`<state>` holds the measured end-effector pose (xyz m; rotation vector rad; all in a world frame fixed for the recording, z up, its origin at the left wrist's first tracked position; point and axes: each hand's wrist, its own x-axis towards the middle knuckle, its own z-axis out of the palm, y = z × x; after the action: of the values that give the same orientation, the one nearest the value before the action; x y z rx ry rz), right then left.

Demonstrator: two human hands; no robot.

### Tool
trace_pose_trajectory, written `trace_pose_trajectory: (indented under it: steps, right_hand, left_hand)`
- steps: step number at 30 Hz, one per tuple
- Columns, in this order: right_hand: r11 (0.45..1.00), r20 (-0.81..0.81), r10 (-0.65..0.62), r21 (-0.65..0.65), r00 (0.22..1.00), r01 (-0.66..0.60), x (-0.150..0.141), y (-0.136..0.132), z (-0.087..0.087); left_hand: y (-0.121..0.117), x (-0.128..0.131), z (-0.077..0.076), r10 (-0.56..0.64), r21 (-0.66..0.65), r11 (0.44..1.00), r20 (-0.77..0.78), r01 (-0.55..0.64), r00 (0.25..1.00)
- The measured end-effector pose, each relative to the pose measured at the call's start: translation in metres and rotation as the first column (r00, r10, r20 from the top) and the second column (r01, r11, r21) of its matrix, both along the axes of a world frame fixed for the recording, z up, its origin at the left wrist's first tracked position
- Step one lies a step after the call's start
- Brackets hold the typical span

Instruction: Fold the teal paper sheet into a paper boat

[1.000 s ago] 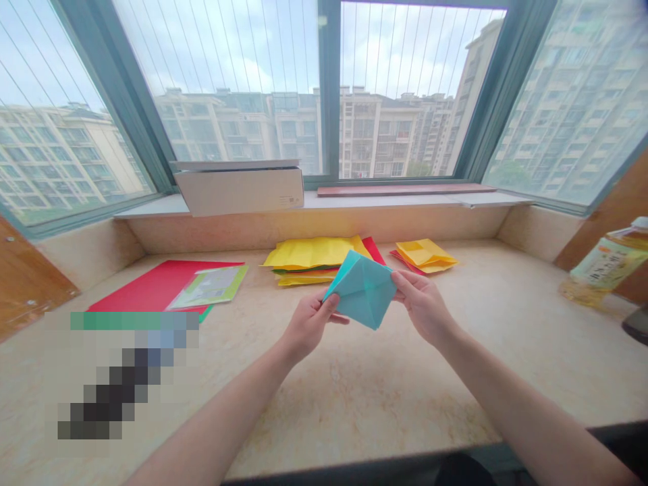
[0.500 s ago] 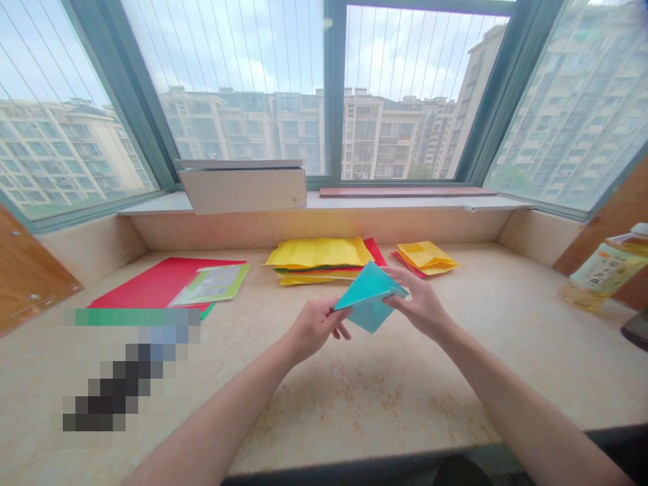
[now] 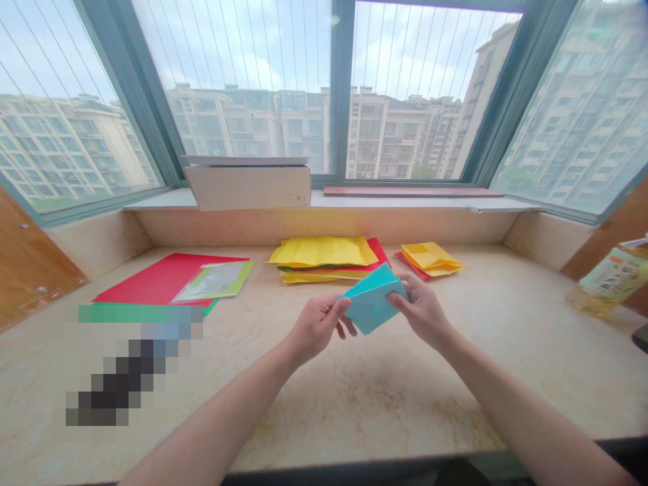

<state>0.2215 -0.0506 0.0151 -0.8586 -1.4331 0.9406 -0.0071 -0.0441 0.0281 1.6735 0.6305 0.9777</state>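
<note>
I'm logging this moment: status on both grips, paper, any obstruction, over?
Left grip and right grip pinching folded turquoise paper. Paper held up between them. Yellow-topped paper stack behind, not blocking.

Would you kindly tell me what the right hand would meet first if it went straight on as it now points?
The folded turquoise paper held by the right hand; beyond that, probably the yellow-topped paper stack, though depth is unclear.
</note>
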Motion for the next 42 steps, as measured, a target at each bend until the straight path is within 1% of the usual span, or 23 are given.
trace_pose_trajectory:
  steps: [5,14,17,23,26,29,33,35,38,42]
  right_hand:
    - [0.999,0.028,-0.038,-0.015,0.999,0.038,-0.0003,-0.0018,0.0012]
    - [0.998,0.063,-0.069,0.002,0.996,0.069,-0.0017,-0.0021,0.0007]
    - [0.996,0.093,-0.083,0.020,0.992,0.082,-0.0006,-0.0013,0.0000]
    - [0.989,0.226,-0.138,0.081,0.964,0.123,0.0026,0.0000,-0.0018]
    - [0.983,0.232,-0.166,0.117,0.958,0.142,0.0028,0.0006,-0.0031]
    - [0.975,0.225,-0.194,0.154,0.955,0.162,0.0028,0.0011,-0.0040]
    - [0.961,0.236,-0.234,0.206,0.943,0.187,0.0029,0.0006,-0.0031]
    - [0.958,0.264,-0.239,0.222,0.934,0.183,0.0028,-0.0003,-0.0022]
    - [0.963,0.304,-0.216,0.224,0.928,0.151,0.0026,-0.0016,-0.0012]
    - [0.964,0.312,-0.224,0.210,0.924,0.163,0.0025,-0.0019,-0.0020]
  left_hand:
    - [-0.0004,-0.0017,0.0013,0.001,0.046,0.999,-0.020,0.000,1.000]
    - [0.0015,-0.0033,0.0006,0.003,0.071,0.997,-0.072,0.002,0.997]
    - [0.0009,-0.0041,0.0012,0.002,0.086,0.996,-0.085,0.005,0.996]
    - [-0.0001,-0.0066,0.0026,0.015,0.146,0.989,-0.143,0.006,0.990]
    - [-0.0012,-0.0050,0.0014,0.035,0.158,0.987,-0.140,-0.012,0.990]
    - [-0.0037,-0.0016,0.0011,0.029,0.119,0.993,-0.086,-0.019,0.996]
    - [-0.0057,0.0011,0.0034,-0.026,0.053,0.998,0.010,0.025,1.000]
    - [-0.0052,0.0013,0.0045,-0.012,0.018,1.000,0.039,0.012,0.999]
    - [-0.0032,0.0012,0.0043,0.003,-0.038,0.999,0.054,0.000,0.999]
    - [-0.0008,0.0011,0.0022,-0.031,-0.103,0.994,0.085,0.040,0.996]
